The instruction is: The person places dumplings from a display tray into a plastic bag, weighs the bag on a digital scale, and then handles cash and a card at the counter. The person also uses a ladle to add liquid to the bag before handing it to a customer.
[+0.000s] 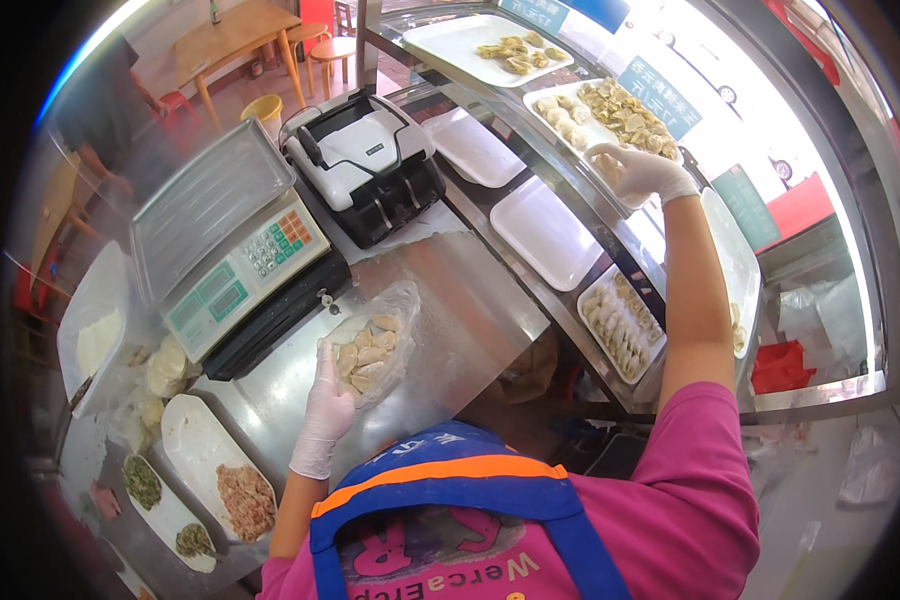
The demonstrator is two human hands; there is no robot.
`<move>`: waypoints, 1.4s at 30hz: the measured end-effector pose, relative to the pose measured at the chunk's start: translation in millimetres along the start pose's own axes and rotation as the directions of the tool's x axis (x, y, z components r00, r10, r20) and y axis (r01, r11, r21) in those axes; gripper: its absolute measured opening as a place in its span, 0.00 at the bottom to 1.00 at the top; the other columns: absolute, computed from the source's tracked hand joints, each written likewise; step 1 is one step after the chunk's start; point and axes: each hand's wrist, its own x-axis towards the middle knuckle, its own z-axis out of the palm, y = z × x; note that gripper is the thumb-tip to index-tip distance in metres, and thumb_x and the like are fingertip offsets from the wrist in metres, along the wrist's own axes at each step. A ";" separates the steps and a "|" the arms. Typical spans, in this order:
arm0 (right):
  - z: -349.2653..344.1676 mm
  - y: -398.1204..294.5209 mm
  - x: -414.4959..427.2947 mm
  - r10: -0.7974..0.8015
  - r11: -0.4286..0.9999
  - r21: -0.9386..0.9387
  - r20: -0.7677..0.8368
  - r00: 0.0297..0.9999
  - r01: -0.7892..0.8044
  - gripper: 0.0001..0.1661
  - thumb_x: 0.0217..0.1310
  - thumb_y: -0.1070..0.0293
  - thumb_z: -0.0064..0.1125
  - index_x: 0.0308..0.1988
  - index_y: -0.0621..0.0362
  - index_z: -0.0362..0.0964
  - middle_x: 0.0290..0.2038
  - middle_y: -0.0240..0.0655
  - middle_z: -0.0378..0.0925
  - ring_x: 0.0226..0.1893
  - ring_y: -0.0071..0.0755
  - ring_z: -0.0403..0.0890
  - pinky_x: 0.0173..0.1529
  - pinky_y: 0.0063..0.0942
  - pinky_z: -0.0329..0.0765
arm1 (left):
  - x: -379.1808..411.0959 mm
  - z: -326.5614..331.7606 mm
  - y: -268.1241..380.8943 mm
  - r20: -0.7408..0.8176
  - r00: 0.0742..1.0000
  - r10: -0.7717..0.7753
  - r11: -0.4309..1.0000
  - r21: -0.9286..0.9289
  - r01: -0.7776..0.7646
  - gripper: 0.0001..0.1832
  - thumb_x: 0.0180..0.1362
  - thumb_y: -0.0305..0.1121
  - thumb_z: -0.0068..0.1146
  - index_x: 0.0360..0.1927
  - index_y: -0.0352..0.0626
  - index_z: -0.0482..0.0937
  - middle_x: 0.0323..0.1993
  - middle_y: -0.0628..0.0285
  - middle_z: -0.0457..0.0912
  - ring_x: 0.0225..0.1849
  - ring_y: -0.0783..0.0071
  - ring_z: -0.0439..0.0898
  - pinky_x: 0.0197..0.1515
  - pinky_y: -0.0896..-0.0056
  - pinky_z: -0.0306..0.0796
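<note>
My gloved left hand (pixel 331 401) grips the near-left edge of a clear plastic bag (pixel 399 367), which rests open on the steel counter (pixel 457 300). Several pale dumplings (pixel 367 354) lie inside the bag. My gloved right hand (pixel 641 174) is stretched out to the upper right, over the near end of a white tray (pixel 540 96) on the display shelf. Its fingers curl down at pale dumplings (pixel 562 112) there; whether they have closed on one is hidden. Yellowish wontons (pixel 630 120) fill the far side of that tray.
Beyond the bag stand a scale (pixel 247 262) and a money counter (pixel 367 157). White trays (pixel 546 232) line the lower shelf, one with rows of dumplings (pixel 615 322). Trays of meat filling (pixel 246 501) and green filling (pixel 142 481) sit at lower left. A person (pixel 94 105) stands at upper left.
</note>
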 end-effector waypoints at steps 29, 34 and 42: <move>25.4 32.4 12.0 0.633 0.004 0.945 -0.257 0.730 0.328 0.11 0.45 0.81 0.56 0.31 0.55 0.68 0.25 0.31 0.71 0.23 0.23 0.74 0.30 0.26 0.75 | 8.7 -6.5 -25.5 0.021 0.995 -0.093 0.996 0.007 0.093 0.44 0.46 0.15 0.41 0.70 0.34 0.40 0.67 0.44 0.56 0.56 0.64 0.73 0.30 0.81 0.74; 29.1 69.3 29.5 0.406 -0.388 0.817 -0.263 0.875 0.426 0.13 0.44 0.78 0.55 0.35 0.56 0.66 0.32 0.37 0.72 0.27 0.40 0.75 0.38 0.43 0.78 | 13.9 -4.7 -43.8 -0.016 1.000 -0.001 0.996 0.087 0.003 0.46 0.45 0.16 0.42 0.71 0.41 0.41 0.55 0.48 0.71 0.31 0.74 0.74 0.22 0.80 0.69; 13.4 43.4 35.5 0.646 0.112 0.961 -0.265 0.716 0.254 0.10 0.47 0.67 0.65 0.31 0.54 0.71 0.22 0.30 0.72 0.19 0.25 0.72 0.27 0.24 0.74 | -2.1 7.1 3.5 0.029 0.991 -0.131 0.989 0.066 0.129 0.47 0.45 0.16 0.40 0.72 0.42 0.39 0.56 0.49 0.71 0.34 0.73 0.78 0.20 0.82 0.69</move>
